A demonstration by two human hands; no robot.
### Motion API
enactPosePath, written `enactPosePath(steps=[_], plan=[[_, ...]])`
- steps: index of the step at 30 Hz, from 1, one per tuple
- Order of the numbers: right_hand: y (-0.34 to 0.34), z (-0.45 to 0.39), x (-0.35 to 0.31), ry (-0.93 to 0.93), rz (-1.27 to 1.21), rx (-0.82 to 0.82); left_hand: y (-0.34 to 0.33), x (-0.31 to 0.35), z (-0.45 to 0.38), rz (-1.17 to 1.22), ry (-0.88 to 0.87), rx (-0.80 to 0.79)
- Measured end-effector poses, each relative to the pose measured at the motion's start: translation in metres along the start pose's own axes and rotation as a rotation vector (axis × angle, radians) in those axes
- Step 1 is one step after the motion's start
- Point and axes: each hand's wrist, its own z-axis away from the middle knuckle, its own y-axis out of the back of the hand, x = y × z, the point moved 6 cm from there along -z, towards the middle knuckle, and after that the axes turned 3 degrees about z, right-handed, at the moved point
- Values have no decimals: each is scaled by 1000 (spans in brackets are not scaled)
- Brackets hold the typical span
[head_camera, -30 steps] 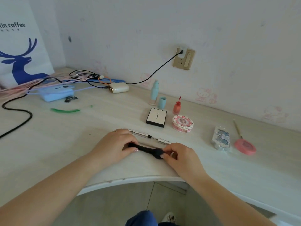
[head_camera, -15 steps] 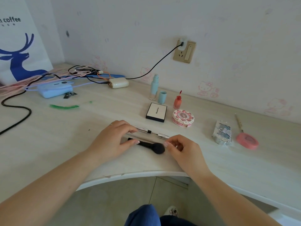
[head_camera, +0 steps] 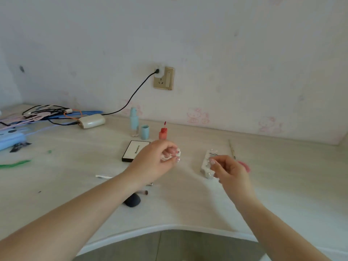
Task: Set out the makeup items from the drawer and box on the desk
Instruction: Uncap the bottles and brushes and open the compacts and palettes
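Note:
My left hand [head_camera: 158, 160] hovers over the middle of the desk, fingers closed around a small white and pink round compact [head_camera: 178, 153] that is mostly hidden and blurred. My right hand [head_camera: 228, 170] hangs with loosely spread fingers and holds nothing, just over the clear eyelash case [head_camera: 206, 163]. The black makeup brush [head_camera: 132, 200] lies on the desk under my left forearm. A silver pen [head_camera: 103, 176] lies beside it. Behind my left hand lie a black palette [head_camera: 134, 150], a teal bottle [head_camera: 134, 121], its teal cap [head_camera: 145, 132] and a red lip gloss [head_camera: 162, 132].
A pink round item [head_camera: 247, 166] and a thin stick [head_camera: 232, 148] lie right of the eyelash case. Tangled cables [head_camera: 50, 113], a cream charger [head_camera: 92, 120] and a blue device [head_camera: 10, 138] fill the back left. The desk edge [head_camera: 169, 227] curves inward near me.
Both hands let go of the black brush, which now lies on the desk. My left hand moved back and closed on the round compact; my right hand moved right, over the eyelash case.

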Motion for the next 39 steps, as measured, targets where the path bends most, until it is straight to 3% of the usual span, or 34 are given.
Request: enactPosePath(steps=[5,9,17,20,26,31,39], plan=[[80,-42,32,-68,87,99,-79,15,-70,-60,58,-164],[106,-78,47,-5,431,49,-129,17,-117,-180,117,-280],[79,-158,87,146,1090,-394,-218,11,-177,-525,227,-417],[71,-168,94,187,1135,-431,-230,10,-188,-636,226,-410],[90,-181,95,344,1198,-292,-229,8,-198,-690,91,-362],[102,-173,99,316,1153,-217,-234,16,-194,-670,-55,-321],[138,-139,79,164,876,-149,-202,43,-169,-588,-228,-208]])
